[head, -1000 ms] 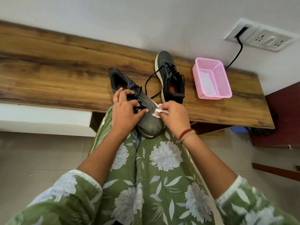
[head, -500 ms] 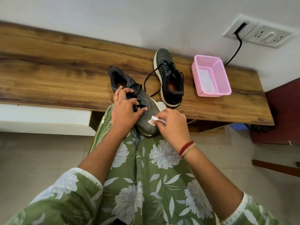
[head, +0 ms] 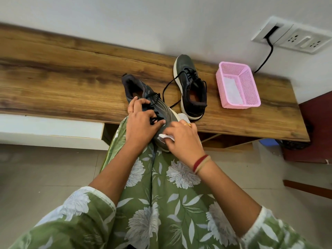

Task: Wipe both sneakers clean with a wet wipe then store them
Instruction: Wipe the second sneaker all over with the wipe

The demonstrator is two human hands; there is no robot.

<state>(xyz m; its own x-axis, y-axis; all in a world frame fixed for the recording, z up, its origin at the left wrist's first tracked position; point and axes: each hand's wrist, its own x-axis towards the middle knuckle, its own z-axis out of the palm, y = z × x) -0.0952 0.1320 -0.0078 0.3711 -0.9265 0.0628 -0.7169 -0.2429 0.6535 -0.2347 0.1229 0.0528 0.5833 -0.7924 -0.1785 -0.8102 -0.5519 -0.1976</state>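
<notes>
A dark grey sneaker (head: 162, 112) lies across my lap and the edge of the wooden bench (head: 71, 87), toe toward me. My left hand (head: 142, 121) grips it over the black laces. My right hand (head: 181, 139) pinches a white wet wipe (head: 166, 137) and presses it on the toe of that sneaker. The second dark sneaker (head: 192, 87) stands on the bench to the right, toe toward the wall, its laces trailing loose.
A pink plastic basket (head: 251, 90) with a white sheet inside stands on the bench right of the shoes. A wall socket (head: 294, 37) with a black cable hangs above it. Tiled floor lies below, and a dark red cabinet (head: 316, 133) is at the far right.
My right hand has slid the wipe left and toward me, from the sneaker's right side onto its toe. The left hand keeps its hold on the laces.
</notes>
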